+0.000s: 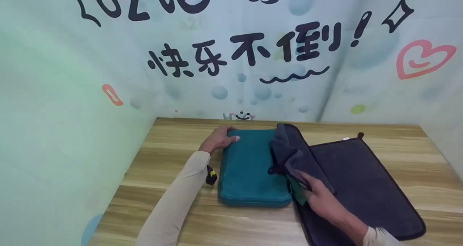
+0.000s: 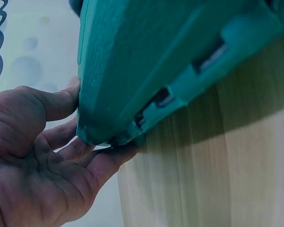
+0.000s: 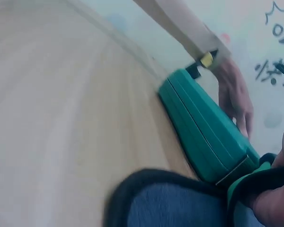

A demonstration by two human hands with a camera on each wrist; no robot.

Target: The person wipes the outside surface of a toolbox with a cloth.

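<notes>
Two grips are in use on the worktop point(image 1: 159, 159): the left grip point(image 1: 219, 138) is clamped on the far left corner of the teal case point(image 1: 249, 166), thumb on top and fingers round the edge, so the case reaches from it to the right and back toward the person, its long axis running near to far. This hand is the nearer one, touching the case. The case sits closed at about the middle of the worktop; what it holds, if anything, is hidden. Along its right side a dark grey cloth point(image 1: 287, 144) with black trim is bunched up. The right grip point(image 1: 323, 199) pinches this cloth just off the case's near right corner; from there the case lies to the left. Some green shows by those fingers, lining or otherwise, I cannot tell. Farthest right, a dark grey mat point(image 1: 361, 184) lies flat, partly overlapped by the cloth.
</notes>
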